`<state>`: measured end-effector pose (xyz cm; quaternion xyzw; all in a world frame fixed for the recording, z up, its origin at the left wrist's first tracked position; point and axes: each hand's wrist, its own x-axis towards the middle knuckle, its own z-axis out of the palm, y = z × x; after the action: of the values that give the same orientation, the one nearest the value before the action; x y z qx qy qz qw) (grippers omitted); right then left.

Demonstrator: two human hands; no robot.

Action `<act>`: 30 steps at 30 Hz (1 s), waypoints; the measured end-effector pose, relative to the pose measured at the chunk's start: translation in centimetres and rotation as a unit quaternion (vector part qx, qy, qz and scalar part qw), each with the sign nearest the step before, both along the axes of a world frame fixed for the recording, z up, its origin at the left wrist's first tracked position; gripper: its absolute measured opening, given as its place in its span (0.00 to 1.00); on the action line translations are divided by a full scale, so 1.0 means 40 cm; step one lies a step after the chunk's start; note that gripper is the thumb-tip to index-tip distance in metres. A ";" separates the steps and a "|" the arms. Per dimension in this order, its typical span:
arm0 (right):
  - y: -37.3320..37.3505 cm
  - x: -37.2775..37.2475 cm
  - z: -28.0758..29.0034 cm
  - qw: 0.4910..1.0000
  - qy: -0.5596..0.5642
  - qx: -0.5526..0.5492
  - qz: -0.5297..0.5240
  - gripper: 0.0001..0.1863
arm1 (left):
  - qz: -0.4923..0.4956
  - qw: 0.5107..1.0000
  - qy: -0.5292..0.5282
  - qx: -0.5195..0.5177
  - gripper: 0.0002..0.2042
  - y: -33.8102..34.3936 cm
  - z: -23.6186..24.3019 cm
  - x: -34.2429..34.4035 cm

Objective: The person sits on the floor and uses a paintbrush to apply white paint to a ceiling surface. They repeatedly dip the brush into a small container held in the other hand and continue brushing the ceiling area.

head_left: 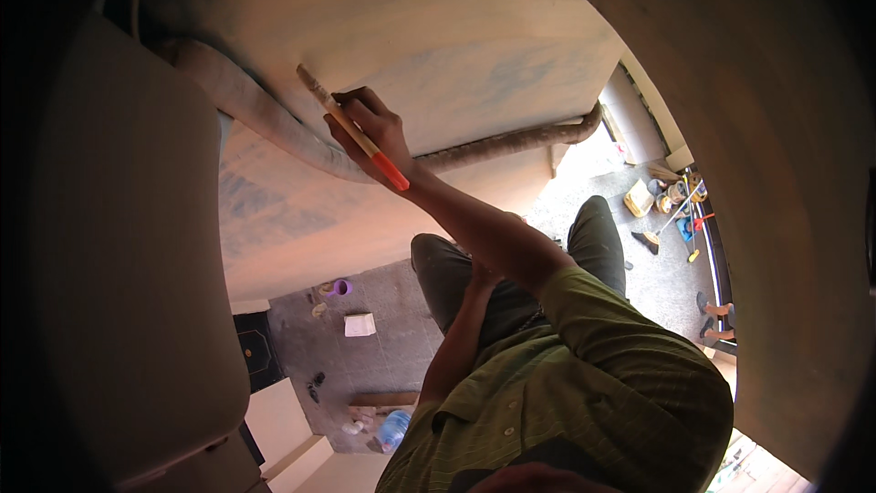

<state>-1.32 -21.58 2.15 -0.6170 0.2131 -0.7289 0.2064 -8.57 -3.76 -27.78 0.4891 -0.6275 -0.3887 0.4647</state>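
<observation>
My right hand [372,128] is closed around the wooden handle of a paintbrush [354,134]. The handle ends in orange-red near my wrist. The brush's pale, smeared head points up and left, close to the patchy cream and grey-blue wall [438,46]; whether the bristles touch it I cannot tell. Just below the brush, a thick covered pipe [265,114] runs along the wall. My left hand [486,271] is low by my lap, largely covered by my right forearm, and its fingers are hidden.
Far below on the floor are a purple cup [341,288], a white box-like object [359,325] and a blue water bottle [394,429]. At right stand a broom [650,239] and several containers, with another person's feet [716,319] nearby. A large pale surface [128,246] rises at left.
</observation>
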 end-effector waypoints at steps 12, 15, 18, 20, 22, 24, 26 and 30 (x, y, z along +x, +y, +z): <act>-0.075 -0.053 -0.085 0.997 0.041 -0.012 -0.057 0.08 | 0.022 0.998 0.024 0.058 0.41 -0.002 0.042 -0.001; -0.121 -0.242 -0.142 0.988 0.088 -0.024 -0.123 0.10 | 0.055 0.996 0.075 -0.008 0.40 -0.025 0.154 -0.024; -0.144 -0.454 -0.184 0.967 0.113 0.014 -0.228 0.06 | 0.053 0.997 0.032 -0.048 0.42 -0.026 0.165 -0.025; -0.129 -0.575 -0.172 0.924 0.128 0.010 -0.359 0.08 | 0.053 0.997 0.022 -0.049 0.42 -0.017 0.179 -0.019; -0.109 -0.670 -0.155 0.926 0.055 0.062 -0.368 0.07 | 0.037 0.997 0.047 -0.038 0.42 -0.019 0.175 -0.023; -0.120 -0.754 -0.169 0.900 0.062 0.022 -0.431 0.06 | 0.020 0.998 0.056 -0.038 0.42 -0.027 0.177 -0.028; -0.120 -0.760 -0.181 0.890 0.052 0.036 -0.451 0.05 | 0.013 0.998 0.048 -0.045 0.42 -0.032 0.179 -0.028; -0.075 -0.634 -0.187 0.898 0.092 0.046 -0.427 0.05 | 0.026 0.997 0.045 -0.054 0.42 -0.031 0.184 -0.021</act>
<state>-26.68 -24.59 -5.34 -0.5205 0.5075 -0.6766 -0.1173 -9.40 -5.00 -20.43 0.4612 -0.6135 -0.3636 0.5279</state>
